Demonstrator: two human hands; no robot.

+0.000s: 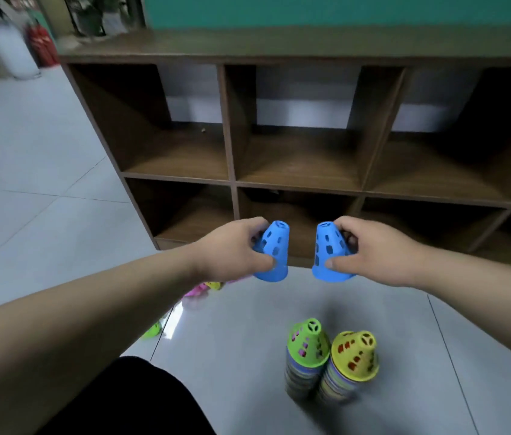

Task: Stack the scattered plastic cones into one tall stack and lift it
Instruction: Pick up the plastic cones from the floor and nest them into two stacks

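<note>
My left hand [232, 249] grips a blue perforated cone [274, 252], held up in the air, tip tilted away. My right hand [373, 249] grips a second blue cone [328, 254] beside it, a small gap between the two. Below on the floor stand two stacks of cones side by side: one topped by a green cone [307, 342], one topped by a yellow cone [356, 354]. Loose pink and yellow cones [204, 288] lie under my left forearm, partly hidden, and a green cone [153, 330] peeks out lower left.
A brown wooden cubby shelf [232, 180] with bare compartments stands right ahead. Grey tiled floor [43, 189] spreads to the left. My dark-clad leg [128, 400] is at the bottom. A red object and a white container [12, 51] sit blurred at the far left.
</note>
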